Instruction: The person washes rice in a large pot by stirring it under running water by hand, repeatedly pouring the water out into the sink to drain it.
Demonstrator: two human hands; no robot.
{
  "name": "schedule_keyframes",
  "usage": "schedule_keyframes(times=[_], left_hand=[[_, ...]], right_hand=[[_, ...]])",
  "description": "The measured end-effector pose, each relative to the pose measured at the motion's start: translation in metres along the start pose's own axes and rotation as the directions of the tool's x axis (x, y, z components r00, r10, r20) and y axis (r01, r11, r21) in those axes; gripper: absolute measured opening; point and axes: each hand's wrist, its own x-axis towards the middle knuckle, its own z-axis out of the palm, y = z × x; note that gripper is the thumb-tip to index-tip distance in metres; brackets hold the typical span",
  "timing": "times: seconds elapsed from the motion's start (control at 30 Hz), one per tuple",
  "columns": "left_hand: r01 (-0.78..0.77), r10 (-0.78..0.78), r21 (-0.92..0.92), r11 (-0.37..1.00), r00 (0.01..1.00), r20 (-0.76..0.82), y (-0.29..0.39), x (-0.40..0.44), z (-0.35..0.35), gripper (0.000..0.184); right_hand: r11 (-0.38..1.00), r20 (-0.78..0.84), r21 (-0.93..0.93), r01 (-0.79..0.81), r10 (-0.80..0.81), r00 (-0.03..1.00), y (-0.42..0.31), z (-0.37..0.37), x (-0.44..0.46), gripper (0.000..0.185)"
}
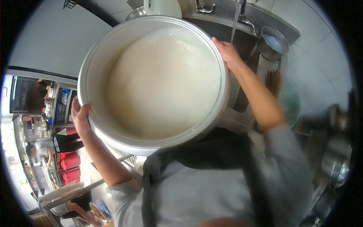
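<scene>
A large round metal pot [94, 68] is held up in front of my body, tilted so its mouth faces me. Cloudy whitish water [162, 87] fills much of it, and whatever lies under the surface cannot be made out. My left hand [80, 116] grips the rim at the lower left, thumb over the edge. On the upper right side, my right hand [227, 53] is closed on the rim, its fingers partly hidden behind the pot.
Behind the pot is a metal sink [247, 47], where a tap's water stream [235, 23] runs down. A metal container [269, 51], a bundle of brown bristles [273, 81] and a pale pitcher [166, 8] stand around it. Co-workers [45, 145] are at the left.
</scene>
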Motion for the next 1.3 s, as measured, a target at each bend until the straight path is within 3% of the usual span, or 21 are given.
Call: schedule_keyframes(times=[0.03, 0.1, 0.2, 0.23, 0.3, 0.33, 0.47, 0.6, 0.77, 0.87, 0.97, 1.07, 1.17, 1.3], left_hand=[[0.011, -0.005, 0.097, 0.995, 0.998, -0.058, 0.010, -0.005, -0.002, 0.041], [0.012, -0.011, 0.018, 1.000, 0.999, -0.045, 0.005, -0.003, -0.023, 0.042], [0.060, -0.040, 0.121, 0.991, 0.986, -0.165, 0.008, -0.004, -0.039, 0.042], [0.040, -0.029, 0.079, 0.996, 0.990, -0.137, 0.009, -0.004, -0.043, 0.042], [0.010, -0.010, -0.007, 1.000, 0.996, -0.087, 0.009, -0.004, -0.057, 0.043], [0.045, -0.037, 0.073, 0.996, 0.994, -0.098, 0.008, -0.001, -0.066, 0.044], [0.042, -0.021, 0.108, 0.993, 0.983, -0.184, 0.019, -0.004, -0.066, 0.044], [0.063, -0.061, 0.023, 0.998, 0.995, -0.075, 0.015, 0.007, -0.072, 0.044], [0.071, -0.068, 0.070, 0.995, 0.997, -0.048, 0.012, 0.013, -0.072, 0.044], [0.067, -0.062, 0.081, 0.994, 0.996, -0.062, 0.019, 0.009, -0.064, 0.044], [0.061, -0.056, 0.082, 0.995, 0.996, -0.067, 0.026, 0.005, -0.060, 0.044], [0.053, -0.046, 0.097, 0.994, 0.996, -0.074, 0.028, 0.008, -0.060, 0.044], [0.049, -0.046, 0.072, 0.996, 0.998, -0.049, 0.029, 0.012, -0.066, 0.044], [0.075, -0.071, 0.082, 0.994, 0.996, -0.054, 0.038, 0.012, -0.061, 0.043]], right_hand=[[1.000, 0.034, 0.027, 0.000, 0.000, 0.999, 0.006, 0.011, 0.006, 0.044], [0.997, 0.100, 0.081, -0.006, -0.002, 0.995, 0.014, 0.031, 0.015, 0.046], [0.989, 0.124, 0.146, -0.007, -0.011, 0.992, 0.017, 0.059, 0.017, 0.046], [0.989, 0.117, 0.150, 0.002, -0.019, 0.993, 0.018, 0.065, 0.018, 0.046], [0.993, 0.126, 0.113, -0.028, 0.014, 0.992, 0.011, 0.075, 0.010, 0.046], [0.995, 0.146, 0.088, -0.047, 0.034, 0.989, 0.007, 0.079, 0.005, 0.045], [0.999, 0.137, -0.024, -0.044, 0.047, 0.989, 0.006, 0.096, 0.007, 0.045], [0.997, 0.170, -0.041, -0.064, 0.070, 0.983, 0.006, 0.097, 0.014, 0.043], [0.992, 0.247, -0.122, -0.031, 0.061, 0.967, 0.017, 0.090, 0.030, 0.043], [0.997, 0.208, 0.015, -0.082, 0.077, 0.975, 0.013, 0.091, 0.021, 0.045], [0.991, 0.245, 0.027, -0.131, 0.121, 0.962, 0.003, 0.088, 0.008, 0.046], [0.995, 0.223, -0.026, -0.095, 0.099, 0.970, 0.002, 0.089, 0.006, 0.051], [1.000, 0.111, 0.001, -0.024, 0.024, 0.993, -0.005, 0.095, -0.004, 0.041], [0.998, 0.138, -0.061, 0.034, -0.025, 0.990, 0.018, 0.092, 0.015, 0.045]])
